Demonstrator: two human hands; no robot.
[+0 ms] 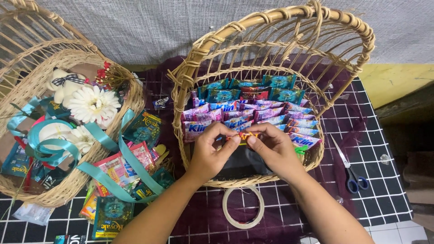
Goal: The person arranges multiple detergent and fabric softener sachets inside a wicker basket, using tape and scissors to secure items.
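Both hands meet over the front half of the large wicker basket (271, 58), just above its near rim. The left hand (210, 151) and the right hand (275, 151) each pinch one end of a small orange-and-yellow sachet (246, 135), so the sachet spans the narrow gap between the two grips, held at thumb and forefinger tips on both sides; both grips are closed on it. Inside the basket, behind the hands, rows of pink, purple and blue sachets (253, 113) stand packed together, with teal packets (253, 88) lined along the back, and a dark patch of the basket floor shows beneath the hands. In front of the basket, on the black grid-patterned surface (389, 199), lies a roll of tape (244, 207). To the right of the basket a pair of blue-handled scissors (355, 174) rests on the surface. To the left of the basket stands a second wicker basket (68, 180) filled with white flowers (94, 105), teal ribbon (113, 180) and a small plush toy (63, 83), with loose packets (110, 214) spilling beside it.
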